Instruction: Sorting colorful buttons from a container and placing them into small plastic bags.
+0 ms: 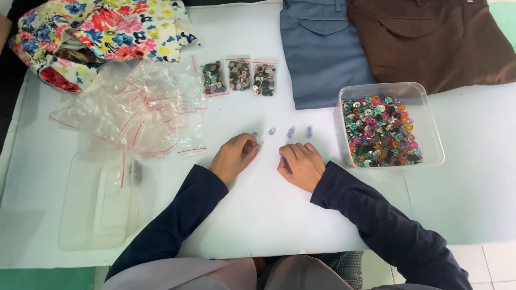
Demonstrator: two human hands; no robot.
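Lilac round buttons (291, 131) near curled hands (234, 156) (301, 164); grip unclear, perhaps empty.

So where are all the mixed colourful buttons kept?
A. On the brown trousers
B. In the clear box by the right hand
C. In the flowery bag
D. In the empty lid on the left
B: the clear box to the right of the person's right hand is full of colourful buttons, while the brown trousers above it have none on them.
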